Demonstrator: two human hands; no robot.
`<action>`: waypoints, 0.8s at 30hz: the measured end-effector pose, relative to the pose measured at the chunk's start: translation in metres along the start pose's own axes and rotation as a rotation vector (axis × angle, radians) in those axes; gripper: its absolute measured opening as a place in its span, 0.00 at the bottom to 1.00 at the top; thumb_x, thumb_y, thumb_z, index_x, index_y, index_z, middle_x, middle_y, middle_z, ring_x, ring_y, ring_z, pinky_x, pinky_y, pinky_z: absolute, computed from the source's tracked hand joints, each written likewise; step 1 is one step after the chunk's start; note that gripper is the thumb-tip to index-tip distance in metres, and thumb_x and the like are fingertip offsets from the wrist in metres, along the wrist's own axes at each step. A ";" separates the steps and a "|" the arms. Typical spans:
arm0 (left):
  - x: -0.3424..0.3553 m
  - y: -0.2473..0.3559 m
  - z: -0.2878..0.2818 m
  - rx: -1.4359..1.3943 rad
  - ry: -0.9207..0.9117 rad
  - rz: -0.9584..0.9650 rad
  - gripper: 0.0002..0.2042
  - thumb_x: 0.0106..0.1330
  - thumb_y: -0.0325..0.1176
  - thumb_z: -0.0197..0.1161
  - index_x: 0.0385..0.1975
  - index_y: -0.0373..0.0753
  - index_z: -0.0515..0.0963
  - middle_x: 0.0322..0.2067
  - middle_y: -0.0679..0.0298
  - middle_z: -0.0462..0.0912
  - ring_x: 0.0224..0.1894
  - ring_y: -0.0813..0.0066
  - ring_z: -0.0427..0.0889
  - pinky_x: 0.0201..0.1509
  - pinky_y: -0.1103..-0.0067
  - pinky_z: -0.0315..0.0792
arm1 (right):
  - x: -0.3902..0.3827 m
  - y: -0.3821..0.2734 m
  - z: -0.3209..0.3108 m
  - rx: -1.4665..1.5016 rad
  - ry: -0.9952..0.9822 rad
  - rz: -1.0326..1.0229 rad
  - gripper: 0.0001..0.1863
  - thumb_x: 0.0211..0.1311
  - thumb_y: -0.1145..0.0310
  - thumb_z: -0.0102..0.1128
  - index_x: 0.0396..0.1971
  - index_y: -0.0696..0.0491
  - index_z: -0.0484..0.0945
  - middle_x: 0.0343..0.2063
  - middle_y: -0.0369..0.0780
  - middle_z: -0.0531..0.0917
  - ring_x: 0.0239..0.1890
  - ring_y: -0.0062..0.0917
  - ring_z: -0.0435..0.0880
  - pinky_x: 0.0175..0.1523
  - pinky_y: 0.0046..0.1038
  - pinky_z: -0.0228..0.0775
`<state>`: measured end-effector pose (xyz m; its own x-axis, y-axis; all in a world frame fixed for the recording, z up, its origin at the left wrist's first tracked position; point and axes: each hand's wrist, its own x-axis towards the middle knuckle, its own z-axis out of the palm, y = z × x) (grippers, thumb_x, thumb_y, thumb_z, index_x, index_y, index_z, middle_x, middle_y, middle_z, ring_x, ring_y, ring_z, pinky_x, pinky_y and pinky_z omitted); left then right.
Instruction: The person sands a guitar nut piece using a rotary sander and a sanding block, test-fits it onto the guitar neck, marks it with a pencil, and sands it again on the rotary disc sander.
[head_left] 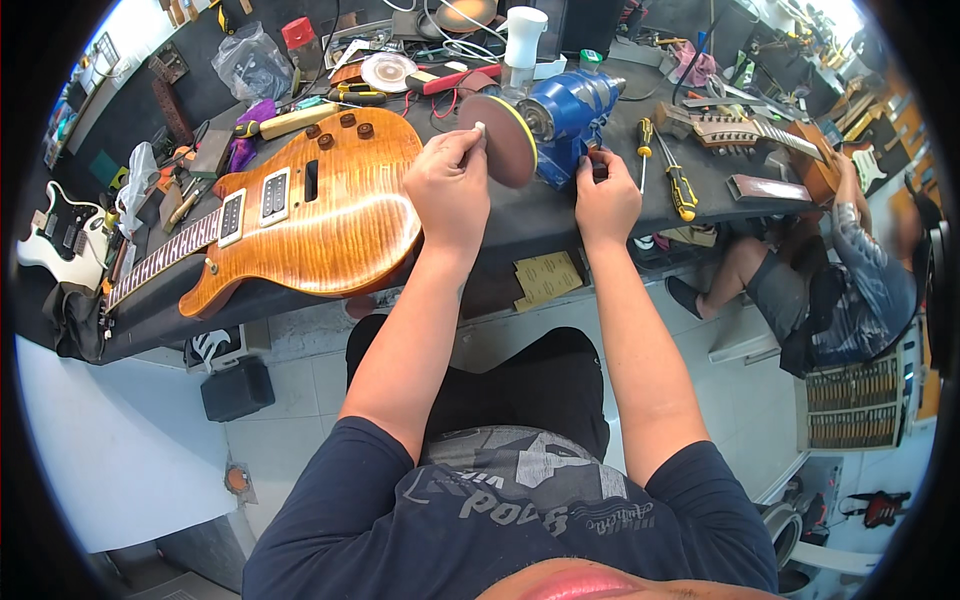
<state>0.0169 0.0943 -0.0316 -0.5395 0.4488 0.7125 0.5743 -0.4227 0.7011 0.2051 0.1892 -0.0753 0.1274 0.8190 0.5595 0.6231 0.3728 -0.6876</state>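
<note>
Amber guitar [340, 215]: face up on the bench [530, 222], left of the blue machine [575, 105], its 4 knobs upward; laid on its back, I'd guess, to sit steady.
Left grip [448, 190]: just left of the blue machine, thumb and fingers closed in a pinch on a small pale piece [480, 127], seemingly held up to the brown disc [503, 155]; from here I can't tell whether piece and disc touch.
Disc's stance: on edge at the blue machine's left end, likely mounted so its face is easy to reach.
Right grip [608, 205]: at the blue machine's lower right, fingers bent, perhaps to steady it; whether they grasp or only touch, I can't tell.
Screwdrivers [682, 190]: 2, right of the blue machine, probably within easy reach.
</note>
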 end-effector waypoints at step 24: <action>-0.011 -0.016 0.003 0.037 0.025 0.031 0.06 0.71 0.22 0.76 0.44 0.31 0.93 0.38 0.57 0.94 0.34 0.76 0.90 0.41 0.78 0.83 | 0.000 0.001 0.001 0.005 0.016 -0.028 0.13 0.73 0.60 0.70 0.45 0.53 0.90 0.39 0.44 0.94 0.43 0.41 0.92 0.51 0.42 0.82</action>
<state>0.0156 0.0981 -0.0510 -0.5364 0.4159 0.7344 0.6131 -0.4059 0.6777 0.2050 0.1895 -0.0761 0.1219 0.8011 0.5859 0.6228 0.3979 -0.6736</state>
